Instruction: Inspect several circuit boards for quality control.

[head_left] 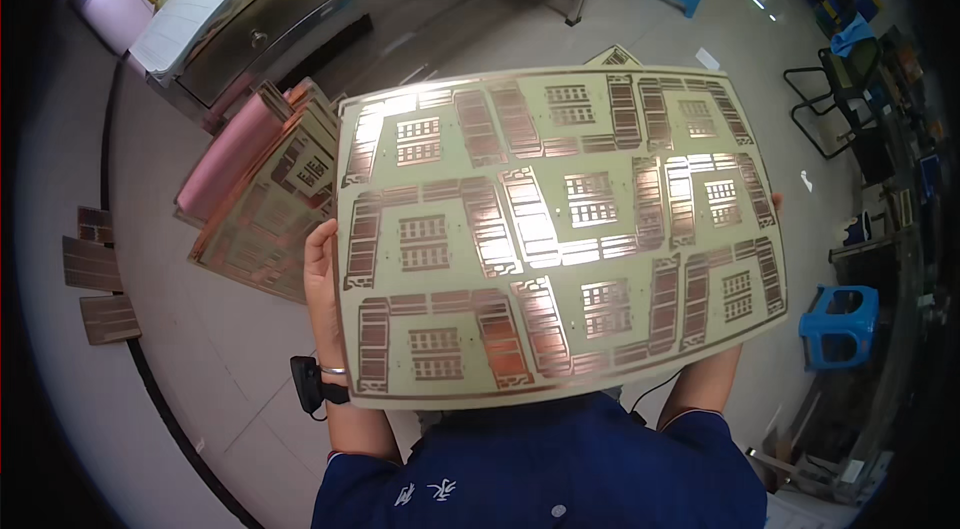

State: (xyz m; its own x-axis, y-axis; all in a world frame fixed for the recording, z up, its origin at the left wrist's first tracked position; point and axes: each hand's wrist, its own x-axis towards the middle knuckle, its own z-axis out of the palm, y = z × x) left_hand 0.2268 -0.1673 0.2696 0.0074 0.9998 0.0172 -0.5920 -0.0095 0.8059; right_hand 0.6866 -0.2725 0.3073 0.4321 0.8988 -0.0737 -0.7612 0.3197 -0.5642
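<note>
Lettering observed: one instance, on the dark blue shirt [620, 464], lower centre of the frame. Two white characters [439, 489] stand side by side on the cloth, left of the button [558, 511], appearing inverted to the viewer. A white sheet [205, 9] on the table [285, 4], upper left, carries faint ruled lines; any entries are too small to read. On the copper-patterned panel [620, 164], centre of the frame, no words or numbers can be made out.
</note>
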